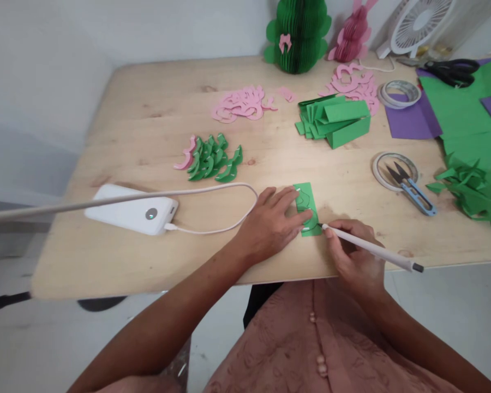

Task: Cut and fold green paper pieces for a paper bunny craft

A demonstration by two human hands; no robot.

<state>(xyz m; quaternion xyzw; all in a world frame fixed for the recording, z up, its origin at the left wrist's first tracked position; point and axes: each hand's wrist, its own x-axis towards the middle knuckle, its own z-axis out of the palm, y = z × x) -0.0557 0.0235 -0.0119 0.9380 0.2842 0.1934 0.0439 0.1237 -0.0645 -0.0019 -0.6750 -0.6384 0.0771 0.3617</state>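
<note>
A small green paper rectangle (313, 191) lies near the table's front edge, with dark curved lines drawn on it. My left hand (270, 221) rests flat from the left, its spread fingers pressing a green cut shape onto the paper. From the right, my right hand (358, 254) grips a white pen (372, 248), whose tip touches the paper's right edge beside the shape. Curved green cut pieces (208, 158) and a pink one (185, 155) lie farther back on the left.
A white power bank (126, 210) with a cable lies left. Folded green strips (335, 120), pink cutouts (243, 103), tape rolls (400, 94), blue snips (417, 194), black scissors (452, 71) and green scraps (470, 188) lie around. Paper figures (298, 33) and a fan (421, 24) stand behind.
</note>
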